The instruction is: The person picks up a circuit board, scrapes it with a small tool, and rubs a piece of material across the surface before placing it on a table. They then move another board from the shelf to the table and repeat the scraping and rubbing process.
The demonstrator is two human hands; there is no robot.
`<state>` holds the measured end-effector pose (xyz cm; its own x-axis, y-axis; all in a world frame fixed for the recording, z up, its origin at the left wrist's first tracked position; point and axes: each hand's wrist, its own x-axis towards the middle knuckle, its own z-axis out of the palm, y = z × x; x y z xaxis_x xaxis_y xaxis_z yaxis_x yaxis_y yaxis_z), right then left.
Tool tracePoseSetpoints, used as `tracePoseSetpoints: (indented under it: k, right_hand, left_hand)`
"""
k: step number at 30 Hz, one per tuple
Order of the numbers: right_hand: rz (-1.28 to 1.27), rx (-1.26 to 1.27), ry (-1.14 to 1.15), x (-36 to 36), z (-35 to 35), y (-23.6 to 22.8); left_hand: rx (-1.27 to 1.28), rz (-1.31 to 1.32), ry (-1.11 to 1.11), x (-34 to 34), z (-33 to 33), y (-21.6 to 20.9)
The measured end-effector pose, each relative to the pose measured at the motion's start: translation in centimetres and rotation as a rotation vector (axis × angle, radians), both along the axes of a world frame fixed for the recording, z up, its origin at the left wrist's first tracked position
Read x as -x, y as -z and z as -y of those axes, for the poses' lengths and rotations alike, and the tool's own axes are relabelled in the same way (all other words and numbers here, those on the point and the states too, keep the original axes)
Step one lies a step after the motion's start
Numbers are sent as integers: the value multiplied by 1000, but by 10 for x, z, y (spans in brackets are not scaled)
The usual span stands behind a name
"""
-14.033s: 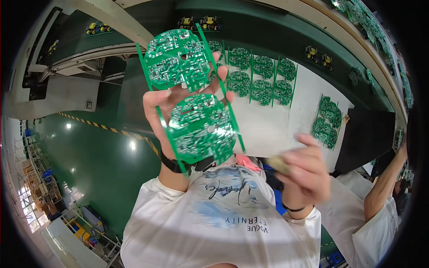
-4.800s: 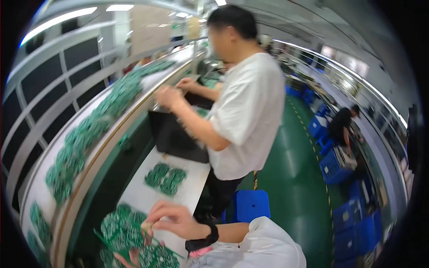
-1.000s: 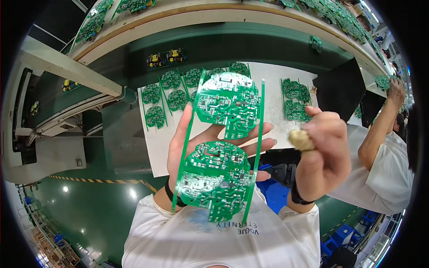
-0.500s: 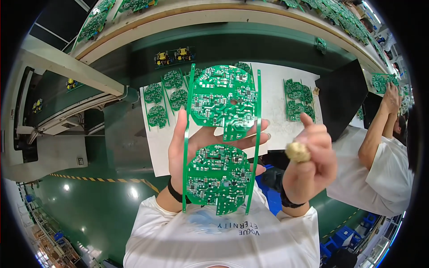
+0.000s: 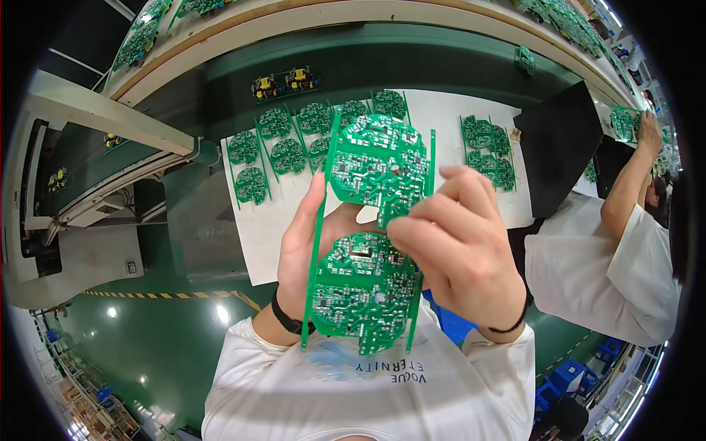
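Note:
My left hand holds up a green circuit board panel. The panel carries two rounded boards, one above the other, between long thin side rails, and small parts and solder dots cover its face. My left thumb lies along the left rail, and the other fingers are behind the panel. Over the panel's right side, near the gap between the two boards, is my right hand with its fingers curled closed. The small tan lump it held a moment ago is hidden behind the fingers. Whether the fingertips touch the panel is hard to see.
Several more green panels lie on a white sheet, with another at its right. Beyond runs a dark conveyor belt bearing a board with yellow parts. A black panel separates a co-worker.
My right hand has moved left, from beside the panel to over its right side, turning so the tan lump no longer shows. The held panel has shifted and tilted slightly.

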<state>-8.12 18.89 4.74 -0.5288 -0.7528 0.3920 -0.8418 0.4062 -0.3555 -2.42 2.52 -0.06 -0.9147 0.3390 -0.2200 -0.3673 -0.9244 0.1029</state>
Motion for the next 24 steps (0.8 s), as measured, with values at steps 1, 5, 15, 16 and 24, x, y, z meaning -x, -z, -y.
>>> tracePoseSetpoints:
  k: [1,5,15,16,24]
  right_hand:
    - [-3,22,-17,4,0,5]
    - [-121,141,-4,-2,0,24]
    - [206,616,-43,5,-3,34]
    - [374,889,-61,3,-8,35]
    - [39,727,50,-22,-31,17]
  left_hand:
    - [-24,-3,-4,-1,0,3]
    - [28,-77,-63,-3,-2,-1]
    - [73,-296,-50,-5,-1,-3]
    - [87,-346,-79,-5,-2,-2]
    - [263,-371,-231,-7,-13,-4]
